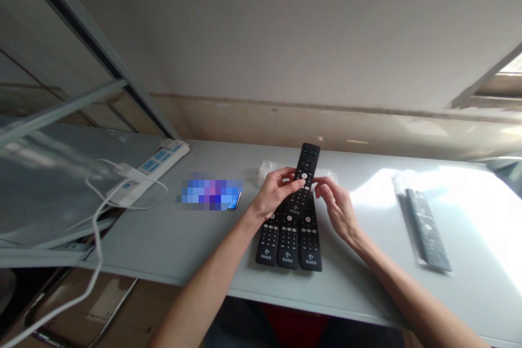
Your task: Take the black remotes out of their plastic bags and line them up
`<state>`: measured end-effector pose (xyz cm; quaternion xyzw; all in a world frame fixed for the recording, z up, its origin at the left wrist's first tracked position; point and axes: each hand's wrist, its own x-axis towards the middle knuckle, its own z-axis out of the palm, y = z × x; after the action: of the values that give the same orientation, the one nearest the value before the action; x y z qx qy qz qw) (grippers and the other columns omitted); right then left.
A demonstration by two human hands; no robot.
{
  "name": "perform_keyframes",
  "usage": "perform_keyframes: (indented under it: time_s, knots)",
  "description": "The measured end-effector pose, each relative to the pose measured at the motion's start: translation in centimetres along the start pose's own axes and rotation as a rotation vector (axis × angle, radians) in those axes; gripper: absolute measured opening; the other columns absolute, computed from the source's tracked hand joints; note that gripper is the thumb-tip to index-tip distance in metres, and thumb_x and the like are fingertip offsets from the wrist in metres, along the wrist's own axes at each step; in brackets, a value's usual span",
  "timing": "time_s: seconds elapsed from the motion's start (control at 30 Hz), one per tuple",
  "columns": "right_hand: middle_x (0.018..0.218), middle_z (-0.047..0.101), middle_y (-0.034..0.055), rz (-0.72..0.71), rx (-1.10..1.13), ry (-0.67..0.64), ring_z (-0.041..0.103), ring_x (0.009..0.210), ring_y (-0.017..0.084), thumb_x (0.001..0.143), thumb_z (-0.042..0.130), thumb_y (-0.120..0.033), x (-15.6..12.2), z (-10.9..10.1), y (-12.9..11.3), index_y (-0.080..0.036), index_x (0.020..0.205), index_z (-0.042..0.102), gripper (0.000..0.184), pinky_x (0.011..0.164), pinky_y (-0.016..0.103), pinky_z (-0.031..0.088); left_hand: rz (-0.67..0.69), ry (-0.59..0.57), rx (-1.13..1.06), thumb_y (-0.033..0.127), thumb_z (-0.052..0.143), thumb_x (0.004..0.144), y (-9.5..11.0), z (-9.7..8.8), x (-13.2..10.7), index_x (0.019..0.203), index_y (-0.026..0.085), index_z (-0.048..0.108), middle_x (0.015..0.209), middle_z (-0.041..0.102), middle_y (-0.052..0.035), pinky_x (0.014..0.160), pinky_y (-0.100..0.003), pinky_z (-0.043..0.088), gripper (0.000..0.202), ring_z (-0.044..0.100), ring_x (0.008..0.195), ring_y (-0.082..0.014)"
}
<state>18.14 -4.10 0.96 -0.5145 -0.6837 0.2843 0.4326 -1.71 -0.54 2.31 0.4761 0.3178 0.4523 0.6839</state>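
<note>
My left hand (274, 191) grips a black remote control (305, 171) by its left side, thumb on the button face, holding it tilted above the table. My right hand (336, 207) pinches the same remote's right edge near the middle. Directly below them three black remotes (289, 242) lie side by side on the grey table (171, 239), bottoms toward me. Clear plastic wrapping (267, 170) lies crumpled behind my hands, partly hidden by them.
A remote in a clear plastic bag (426, 228) lies at the right in bright sunlight. A phone (210, 194) with blurred screen rests left of my hands. A white power strip (151, 169) with white cables (95, 217) sits far left beside a metal shelf frame (81, 32).
</note>
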Motion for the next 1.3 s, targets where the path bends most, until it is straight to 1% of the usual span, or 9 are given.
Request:
perform_keyframes:
  time_s: [0.1, 0.23, 0.37, 0.47, 0.6, 0.73, 0.87, 1.03, 1.3]
  knots:
    - [0.075, 0.053, 0.0001, 0.186, 0.308, -0.052, 0.049, 0.066, 0.018, 0.102, 0.05, -0.07, -0.4, 0.7, -0.7, -0.026, 0.103, 0.066, 0.046, 0.062, 0.032, 0.045, 0.07, -0.027, 0.174, 0.046, 0.092, 0.078, -0.1, 0.4, -0.2, 0.105, 0.017, 0.077, 0.07, 0.058, 0.0031, 0.061, -0.025, 0.039, 0.042, 0.052, 0.063, -0.0111]
    - [0.069, 0.044, -0.0052, 0.398, 0.542, -0.082, 0.039, 0.056, 0.012, 0.093, 0.067, -0.065, 0.0, 0.1, -0.4, -0.025, 0.108, 0.064, 0.042, 0.051, 0.025, 0.033, 0.09, -0.083, 0.282, 0.046, 0.088, 0.083, -0.3, 0.5, -0.3, 0.11, 0.02, 0.07, 0.067, 0.052, 0.0061, 0.059, -0.025, 0.037, 0.042, 0.048, 0.059, -0.0112]
    - [0.058, 0.047, -0.0057, 0.482, 0.465, -0.2, 0.04, 0.051, 0.01, 0.085, 0.074, -0.059, 1.1, -2.8, 0.5, -0.022, 0.093, 0.061, 0.04, 0.048, 0.024, 0.028, 0.204, -0.054, 0.577, 0.045, 0.065, 0.101, -0.4, 0.3, -0.6, 0.089, 0.021, 0.067, 0.069, 0.055, 0.0016, 0.067, -0.029, 0.041, 0.027, 0.049, 0.062, -0.0143]
    - [0.052, 0.051, -0.0031, 0.531, 0.324, -0.384, 0.043, 0.049, 0.01, 0.082, 0.077, -0.057, 1.9, -5.2, 1.4, -0.021, 0.078, 0.058, 0.041, 0.046, 0.024, 0.026, 0.338, -0.104, 0.806, 0.038, 0.067, 0.098, -0.4, -0.1, -0.6, 0.069, 0.023, 0.06, 0.069, 0.054, -0.0011, 0.083, -0.034, 0.045, 0.034, 0.047, 0.066, -0.0177]
    - [0.051, 0.06, 0.002, 0.542, 0.241, -0.64, 0.042, 0.044, 0.008, 0.083, 0.076, -0.064, 2.2, -7.2, 2.7, -0.019, 0.071, 0.058, 0.05, 0.042, 0.023, 0.025, 0.378, -0.254, 0.845, 0.036, 0.08, 0.087, -0.5, -0.4, -0.3, 0.062, 0.025, 0.053, 0.066, 0.051, -0.0004, 0.11, -0.043, 0.043, 0.038, 0.043, 0.066, -0.019]
    - [0.06, 0.072, 0.0077, 0.565, 0.255, -0.804, 0.055, 0.044, 0.011, 0.084, 0.077, -0.066, 2.1, -7.8, 3.6, -0.017, 0.08, 0.062, 0.052, 0.039, 0.022, 0.032, 0.408, -0.322, 0.909, 0.042, 0.084, 0.082, -0.9, -0.4, -0.1, 0.057, 0.026, 0.049, 0.065, 0.052, -0.0007, 0.118, -0.049, 0.042, 0.046, 0.043, 0.063, -0.0186]
    - [0.065, 0.076, 0.0106, 0.55, 0.285, -0.93, 0.062, 0.046, 0.012, 0.086, 0.077, -0.066, 2.0, -7.8, 3.7, -0.013, 0.081, 0.068, 0.054, 0.04, 0.021, 0.041, 0.452, -0.335, 0.992, 0.04, 0.082, 0.085, -1.3, -0.5, -0.1, 0.057, 0.026, 0.048, 0.066, 0.051, -0.0007, 0.115, -0.048, 0.044, 0.047, 0.046, 0.064, -0.0186]
    - [0.064, 0.076, 0.011, 0.532, 0.231, -1.039, 0.061, 0.045, 0.01, 0.091, 0.073, -0.066, 2.0, -7.6, 2.8, -0.012, 0.072, 0.072, 0.057, 0.044, 0.021, 0.045, 0.451, -0.346, 1.064, 0.035, 0.081, 0.086, -1.6, -0.7, -0.2, 0.058, 0.025, 0.047, 0.068, 0.053, -0.0019, 0.092, -0.04, 0.051, 0.044, 0.048, 0.066, -0.0189]
    - [0.055, 0.071, 0.0069, 0.522, 0.206, -1.023, 0.056, 0.043, 0.009, 0.093, 0.07, -0.067, 1.7, -7.1, 3.5, -0.013, 0.071, 0.073, 0.059, 0.039, 0.02, 0.032, 0.421, -0.309, 0.968, 0.03, 0.077, 0.084, -1.4, -0.4, -0.2, 0.056, 0.026, 0.048, 0.065, 0.051, -0.0016, 0.1, -0.043, 0.049, 0.04, 0.048, 0.068, -0.0202]
